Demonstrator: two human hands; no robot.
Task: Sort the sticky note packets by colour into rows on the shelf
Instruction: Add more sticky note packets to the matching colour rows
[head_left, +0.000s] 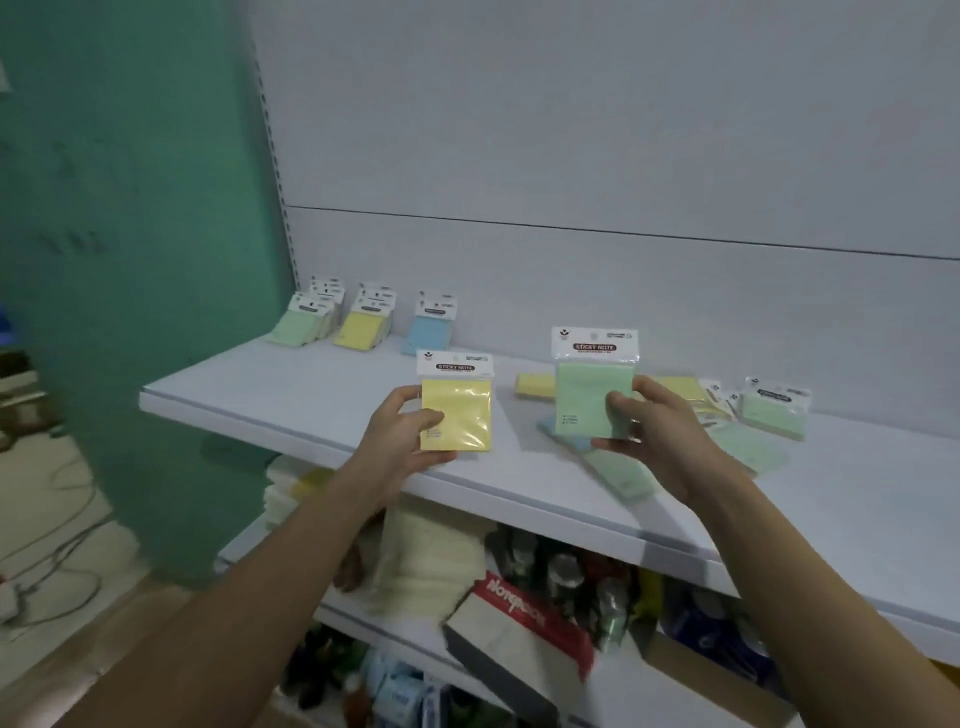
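Two bare hands in view, each holding one packet: one yellow cellophane-wrapped sticky note packet (456, 410) and one green one (594, 395). Three sorted rows at the white shelf's (291, 384) back: green row (306, 318) several deep, yellow row (364, 322) several deep, blue row (430, 330) one visible. Loose pile (727, 421) on the right: count unclear.

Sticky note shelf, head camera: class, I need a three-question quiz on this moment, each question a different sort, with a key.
1. True or false: the left hand holds a yellow packet.
2. Which colour is the packet in the right hand? A blue, B green, C pink.
3. Fill in: at the back left of the shelf, the sorted rows run green, yellow, then ____.

Key: 1 true; 2 B, the green packet; 3 blue.
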